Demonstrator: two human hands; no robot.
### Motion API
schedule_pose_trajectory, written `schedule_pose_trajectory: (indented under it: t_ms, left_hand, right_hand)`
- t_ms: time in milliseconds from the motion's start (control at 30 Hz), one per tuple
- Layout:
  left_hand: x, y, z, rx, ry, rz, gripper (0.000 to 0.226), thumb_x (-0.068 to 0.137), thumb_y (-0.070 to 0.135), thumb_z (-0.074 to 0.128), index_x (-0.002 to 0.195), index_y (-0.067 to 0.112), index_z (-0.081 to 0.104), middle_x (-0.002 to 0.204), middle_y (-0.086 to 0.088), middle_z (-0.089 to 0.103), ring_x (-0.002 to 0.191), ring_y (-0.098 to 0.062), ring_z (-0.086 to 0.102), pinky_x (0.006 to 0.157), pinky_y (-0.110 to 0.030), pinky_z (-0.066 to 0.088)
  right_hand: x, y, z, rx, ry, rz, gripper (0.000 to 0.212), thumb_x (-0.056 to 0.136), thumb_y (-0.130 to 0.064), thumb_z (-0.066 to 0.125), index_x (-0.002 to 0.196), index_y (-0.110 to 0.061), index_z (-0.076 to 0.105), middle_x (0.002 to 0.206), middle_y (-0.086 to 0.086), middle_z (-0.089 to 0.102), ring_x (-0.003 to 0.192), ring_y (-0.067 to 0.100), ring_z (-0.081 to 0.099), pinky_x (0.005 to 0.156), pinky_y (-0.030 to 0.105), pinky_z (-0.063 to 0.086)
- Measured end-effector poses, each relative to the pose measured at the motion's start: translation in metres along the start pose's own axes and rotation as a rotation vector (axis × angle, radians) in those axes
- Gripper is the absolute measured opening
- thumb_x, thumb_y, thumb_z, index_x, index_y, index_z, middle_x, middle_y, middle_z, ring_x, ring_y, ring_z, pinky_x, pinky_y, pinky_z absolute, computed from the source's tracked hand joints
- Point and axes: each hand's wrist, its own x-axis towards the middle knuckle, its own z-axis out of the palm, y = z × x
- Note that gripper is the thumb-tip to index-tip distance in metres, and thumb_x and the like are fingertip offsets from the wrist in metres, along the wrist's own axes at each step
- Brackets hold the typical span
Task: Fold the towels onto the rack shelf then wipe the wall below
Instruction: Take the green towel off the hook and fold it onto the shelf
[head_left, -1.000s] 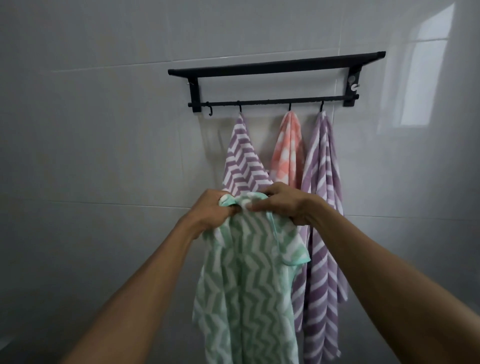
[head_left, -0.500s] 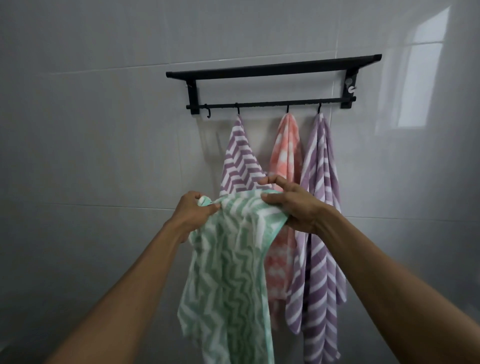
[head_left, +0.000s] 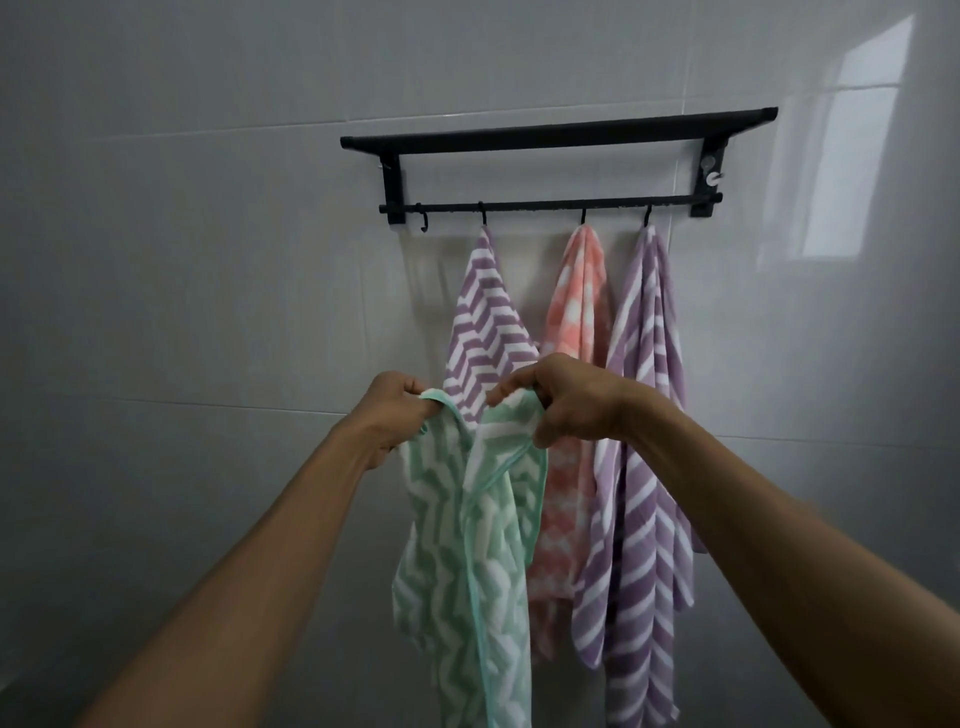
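- The left hand (head_left: 397, 410) pinches the top edge of a soft mint-green and white zigzag towel (head_left: 467, 561), with its fingers curled around the cloth.
- The right hand (head_left: 566, 402) grips the same top edge a little to the right, with its fingers curled over and its thumb under the fold.
- The 2 hands are near each other, and a short dip of the edge hangs between them.
- The green towel hangs down from both hands in front of the wall, below the rack, and touches no hook.
- A black metal rack (head_left: 558, 132) is fixed high on the wall, with a flat shelf on top and a thin black bar (head_left: 550, 205) under it.
- 4 small black hooks hang from the bar, and the far left hook (head_left: 424, 224) holds nothing.
- A purple and white zigzag towel (head_left: 485, 322) hangs from the 2nd hook, just behind the hands.
- A pink and white towel (head_left: 576, 322) hangs from the 3rd hook, partly hidden by the right hand and the green towel.
- A longer purple and white striped towel (head_left: 641, 467) hangs from the 4th hook, on the right.
- The wall (head_left: 182, 312) is made of big shiny grey tiles.
- A bright patch of light (head_left: 852, 135) shines on the tiles at the upper right.
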Motion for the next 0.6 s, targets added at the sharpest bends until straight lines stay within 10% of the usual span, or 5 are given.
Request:
schedule_pose_trajectory:
  t_ms: [367, 500, 600]
  left_hand:
    - [0.005, 0.003, -0.001, -0.097, 0.092, -0.053, 0.017, 0.090, 0.019, 0.072, 0.080, 0.006, 0.075, 0.078, -0.014, 0.071, 0.065, -0.025, 0.065, 0.072, -0.040, 0.060]
    - [0.005, 0.007, 0.000, -0.081, 0.080, -0.062, 0.018, 0.092, 0.017, 0.070, 0.087, 0.001, 0.074, 0.074, -0.012, 0.069, 0.056, -0.020, 0.062, 0.052, -0.025, 0.054]
    - [0.005, 0.008, 0.003, -0.111, 0.049, -0.079, 0.017, 0.094, 0.017, 0.067, 0.083, 0.004, 0.073, 0.072, -0.011, 0.068, 0.053, -0.018, 0.062, 0.049, -0.022, 0.052]
  right_hand:
    - [-0.005, -0.013, 0.009, -0.387, 0.074, -0.070, 0.043, 0.071, -0.025, 0.090, 0.111, -0.025, 0.074, 0.105, -0.008, 0.062, 0.101, 0.016, 0.061, 0.081, 0.024, 0.046]
    - [-0.010, -0.021, 0.006, -0.343, -0.165, -0.041, 0.053, 0.076, 0.002, 0.077, 0.124, -0.017, 0.069, 0.113, 0.001, 0.072, 0.100, 0.018, 0.068, 0.090, 0.037, 0.058]
    - [-0.006, -0.024, 0.012, -0.424, -0.027, -0.115, 0.043, 0.084, 0.005, 0.062, 0.120, -0.017, 0.072, 0.116, 0.001, 0.071, 0.103, 0.019, 0.065, 0.089, 0.031, 0.055]
